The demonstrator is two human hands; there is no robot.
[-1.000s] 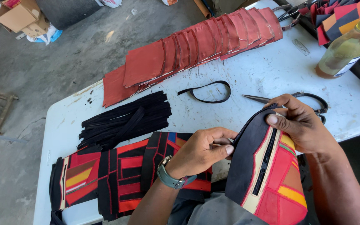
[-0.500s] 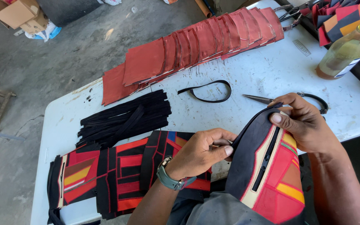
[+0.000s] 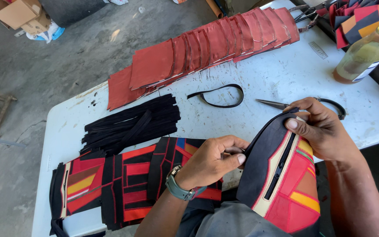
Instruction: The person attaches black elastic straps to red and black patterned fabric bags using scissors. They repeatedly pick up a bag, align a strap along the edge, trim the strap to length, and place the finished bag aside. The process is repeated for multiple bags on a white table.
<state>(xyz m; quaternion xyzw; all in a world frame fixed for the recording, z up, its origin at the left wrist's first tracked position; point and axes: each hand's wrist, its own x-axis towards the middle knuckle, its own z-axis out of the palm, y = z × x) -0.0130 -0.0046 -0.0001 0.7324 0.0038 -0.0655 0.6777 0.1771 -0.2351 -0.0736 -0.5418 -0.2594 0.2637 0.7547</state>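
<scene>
Looking down from the head camera, both hands work on one pouch [image 3: 284,184], a patchwork piece in black, red, yellow and cream with a black zip along its middle. It is held in front of the body, over the near edge of the table [image 3: 259,83], its lower part hanging down toward the lap.

The pouch looks light and soft; it bends where the fingers press it, so I judge it will fold easily and will not slip much, because the cloth is rough. The best place to take it seems to be the dark upper rim, where the edge is thicker, and not the zip.

The left hand [image 3: 213,160] is nearly closed: thumb and forefinger pinch the dark rim at the left side of the pouch. A watch [image 3: 178,188] sits on this wrist. The right hand [image 3: 323,129] is also narrow, its fingers curled over the top rim with the thumb pressing on the front face.

On the table, just behind the right hand, lie scissors [image 3: 286,104]. A black strap loop [image 3: 220,94] lies near the middle. To the left is a pile of black strips [image 3: 132,123], and beyond it a long row of red squares [image 3: 207,48], overlapping. Under the left forearm lie more patchwork panels [image 3: 123,180]. A bottle [image 3: 365,52] with yellowish liquid stands at the far right.
</scene>
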